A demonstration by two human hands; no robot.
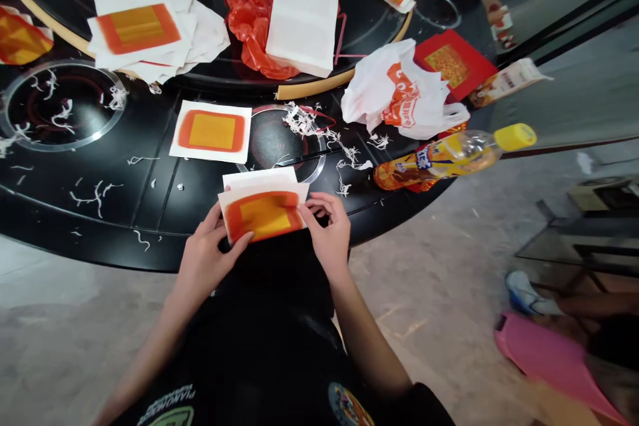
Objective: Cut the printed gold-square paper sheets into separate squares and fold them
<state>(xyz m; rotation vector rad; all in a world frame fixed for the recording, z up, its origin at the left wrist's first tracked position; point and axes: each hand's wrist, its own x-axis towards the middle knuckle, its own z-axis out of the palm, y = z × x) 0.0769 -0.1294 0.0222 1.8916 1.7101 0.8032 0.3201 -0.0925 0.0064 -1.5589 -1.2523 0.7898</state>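
Note:
Both my hands hold a folded white paper sheet (263,209) printed with an orange frame and a gold square, at the near edge of the black round table (120,219). My left hand (207,254) pinches its left edge, thumb on top. My right hand (327,229) grips the right edge with curled fingers. A flat sheet of the same kind (211,131) lies on the table just beyond.
Several more sheets (144,30) are piled on the black turntable, beside an orange plastic bag (249,6) and a white paper stack (303,25). To the right lie a white plastic bag (399,90), a yellow-capped bottle (449,156) and a red packet (454,63). White paper shreds litter the table.

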